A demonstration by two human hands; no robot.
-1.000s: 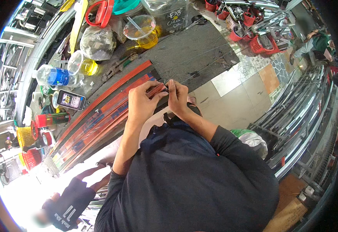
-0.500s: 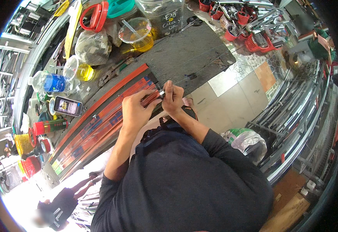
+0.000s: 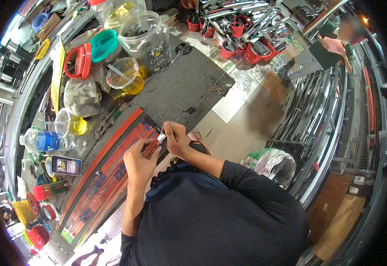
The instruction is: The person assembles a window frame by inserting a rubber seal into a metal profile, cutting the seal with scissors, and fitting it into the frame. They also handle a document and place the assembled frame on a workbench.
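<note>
My left hand (image 3: 139, 163) is closed around the end of a long reddish-brown strip (image 3: 151, 149), thumb and fingers on either side. At that end sits a small silver metal piece (image 3: 161, 137). My right hand (image 3: 176, 141) pinches at this piece with thumb and bent fingers, close to the left fingertips. Exactly how the piece joins the strip is too small to tell. Under and beside my left hand, several long red-brown strips (image 3: 112, 158) with blue patches lie along the dark workbench (image 3: 175, 103).
Left on the bench are a phone (image 3: 66, 166), a water bottle (image 3: 43, 141), cups of yellow liquid (image 3: 78, 126) and a large clear jar (image 3: 147, 42). Scissors (image 3: 182, 49) lie beyond. Metal bars (image 3: 311, 115) fill a rack at right. A person (image 3: 320, 55) holding pink paper stands far right.
The view has turned, so the bench and hands appear lower and further left. Both hands keep their hold on the strip and metal piece. The person with pink paper shows more fully.
</note>
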